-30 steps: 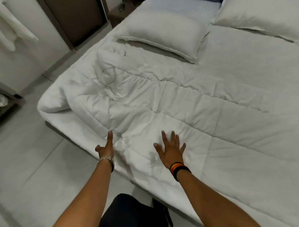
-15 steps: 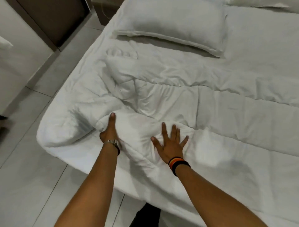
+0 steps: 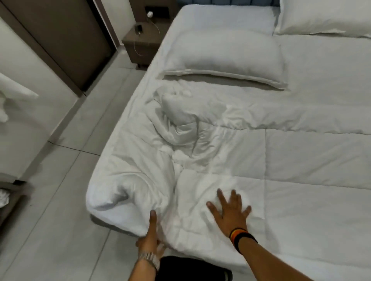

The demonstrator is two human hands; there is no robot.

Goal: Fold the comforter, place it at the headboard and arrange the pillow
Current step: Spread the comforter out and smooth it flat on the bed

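Note:
A white quilted comforter (image 3: 271,160) lies spread over the bed, bunched and wrinkled toward the near left corner. My left hand (image 3: 150,234) is at the bed's near edge, thumb up and fingers curled into the comforter's hanging edge. My right hand (image 3: 228,212) lies flat on the comforter with its fingers spread, a striped band at the wrist. A white pillow (image 3: 224,58) rests across the bed beyond the comforter. A second pillow (image 3: 321,18) lies at the top right by the headboard (image 3: 220,2).
A brown nightstand (image 3: 144,42) with a charger and cable stands left of the bed head. A dark door (image 3: 60,40) and white cabinet fronts line the left side. Grey tiled floor (image 3: 50,220) runs along the bed's left and near edges.
My view has pulled back, showing the nightstand and headboard. My left hand has slid from the comforter's top down to its near edge. My right hand stays flat, a little further right.

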